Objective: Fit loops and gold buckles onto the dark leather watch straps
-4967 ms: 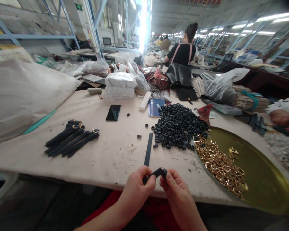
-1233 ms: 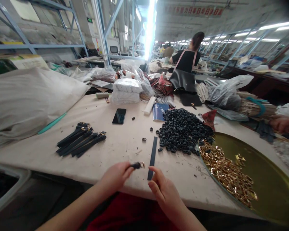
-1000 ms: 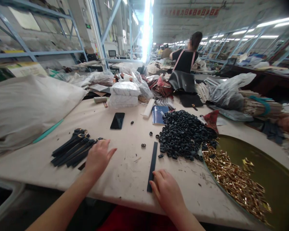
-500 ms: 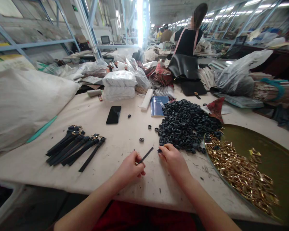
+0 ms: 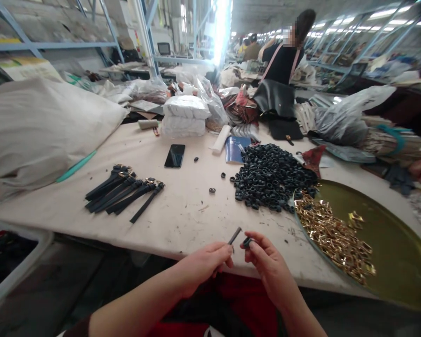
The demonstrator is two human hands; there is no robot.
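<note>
Strap (image 5: 235, 235) in left hand (image 5: 214, 259), loop (image 5: 247, 242) in right hand (image 5: 269, 260), at the desk (image 5: 182, 227) near edge.
Strap's long axis slants up and rightward out of the left grip, rest of it hidden by the fingers; loop sits just right of its tip, slightly nearer the body, looks apart. Left hand nearer the strap, right nearer the loop. Left fingers closed on strap; right thumb and fingers pinch loop, opened only about its width. Tray (image 5: 389, 255) at right: gold buckles (image 5: 331, 238) heaped on its left side, a few dark bits among them, right side bare. Bin (image 5: 45, 243) lower left: dark stuff plus some red, can't tell what. Loop pile (image 5: 273, 178) on desk left of tray; buckled straps (image 5: 115, 196) fanned at left.
</note>
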